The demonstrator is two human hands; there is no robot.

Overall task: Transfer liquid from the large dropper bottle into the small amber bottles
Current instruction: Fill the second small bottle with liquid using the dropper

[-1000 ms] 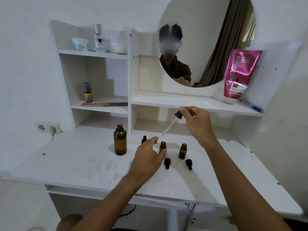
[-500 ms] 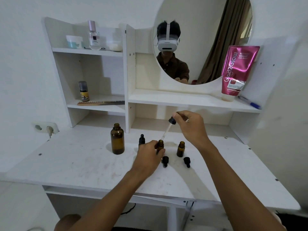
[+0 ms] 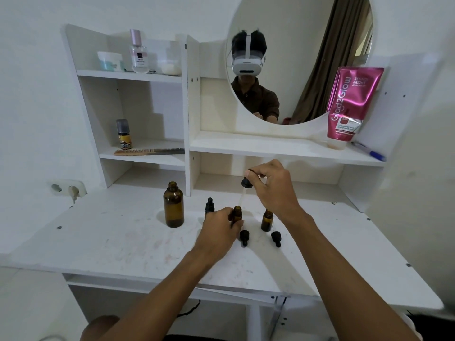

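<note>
L hand (image 3: 221,227): I gripped small amber bottle (image 3: 237,214), upright on worktop (image 3: 110,242).
R hand (image 3: 273,190): pinched dropper (image 3: 243,193) bulb, tip just over its mouth.
Large bottle (image 3: 173,207): open, to left.
Risk: narrow neck; tilted pipette could've dripped outside.

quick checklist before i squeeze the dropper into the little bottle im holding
1. Left hand grips the small bottle, held upright: ok.
2. That bottle's neck is uncapped: ok.
3. Right hand pinches the dropper, tube pointing down towards the neck: ok.
4. Tip actually inside the neck: cannot tell.
5. Liquid in the tube: cannot tell, the glass is too faint.
6. Large bottle upright, open, apart from both arms: ok.
</note>
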